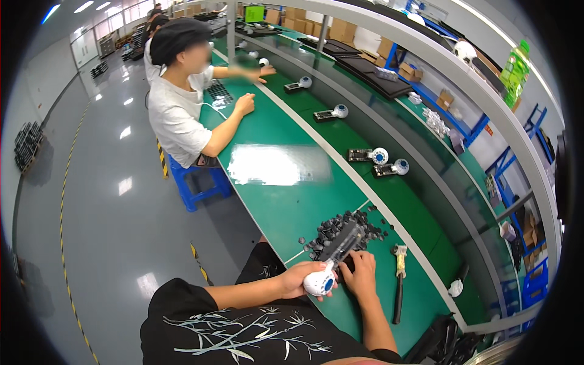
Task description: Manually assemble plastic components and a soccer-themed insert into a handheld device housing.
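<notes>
My left hand (pixel 298 281) is closed around the white round head of a device (pixel 321 281); the head has a blue disc on its face. The device's long black body (pixel 342 243) tilts up and away over a pile of small black caps or pads (pixel 327 230) on the green bench. Just right of the device, my right hand (pixel 362 274) is held low with its fingers bent and drawn together. Whatever lies between those fingertips is too small and dark to make out. A hammer (pixel 399 283) with a black handle and yellowish head lies right of that hand.
Several similar white-headed devices (pixel 363 156) lie along the green belt (pixel 420 207) beyond a pale rail. A co-worker (pixel 182 91) sits on a blue stool (pixel 196 182) at the far left. A metal frame (pixel 517 121) arches overhead at right. Black items (pixel 438 340) lie near right.
</notes>
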Available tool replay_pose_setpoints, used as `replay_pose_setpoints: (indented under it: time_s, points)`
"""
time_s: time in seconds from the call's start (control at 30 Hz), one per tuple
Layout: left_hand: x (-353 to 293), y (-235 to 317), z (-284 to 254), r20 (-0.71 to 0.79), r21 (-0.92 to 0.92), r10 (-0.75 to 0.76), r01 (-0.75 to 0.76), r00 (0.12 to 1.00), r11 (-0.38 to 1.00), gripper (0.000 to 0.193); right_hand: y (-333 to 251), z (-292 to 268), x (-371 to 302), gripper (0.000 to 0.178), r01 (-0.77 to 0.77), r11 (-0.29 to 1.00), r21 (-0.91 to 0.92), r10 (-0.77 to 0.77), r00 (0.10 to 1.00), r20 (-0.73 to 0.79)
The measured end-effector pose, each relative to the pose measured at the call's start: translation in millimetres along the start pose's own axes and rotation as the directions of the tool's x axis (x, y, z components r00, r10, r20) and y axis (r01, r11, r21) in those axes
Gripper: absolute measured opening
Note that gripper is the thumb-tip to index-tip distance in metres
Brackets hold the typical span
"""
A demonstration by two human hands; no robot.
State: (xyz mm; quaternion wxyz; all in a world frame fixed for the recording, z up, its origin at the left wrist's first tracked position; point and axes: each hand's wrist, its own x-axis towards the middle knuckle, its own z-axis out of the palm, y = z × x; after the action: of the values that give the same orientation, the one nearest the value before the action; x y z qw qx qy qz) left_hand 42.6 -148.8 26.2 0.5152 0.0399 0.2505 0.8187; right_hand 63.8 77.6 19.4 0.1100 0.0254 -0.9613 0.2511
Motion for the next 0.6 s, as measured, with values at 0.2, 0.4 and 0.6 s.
replay_pose_setpoints:
  time_s: [0.2,0.4,0.6]
  points:
    - [-2,-3,-16,-0.010,0.155,0.093,-0.091,0.996,0.984,0.038,-1,17,-3,0.017,0.129,0.986,0.101,-0.092,0.948,-0.305]
    - [56,-10,-9,0.084,0.197,0.003,-0.019,0.996,0.980,0.040,5,7,-28,0.014,-0.063,0.967,0.247,0.166,0.889,-0.426]
    - [165,2,24,0.149,0.371,-0.016,-0.040,0.989,0.928,0.042,23,-19,-73,0.014,-0.308,0.836,0.454,0.522,0.699,-0.488]
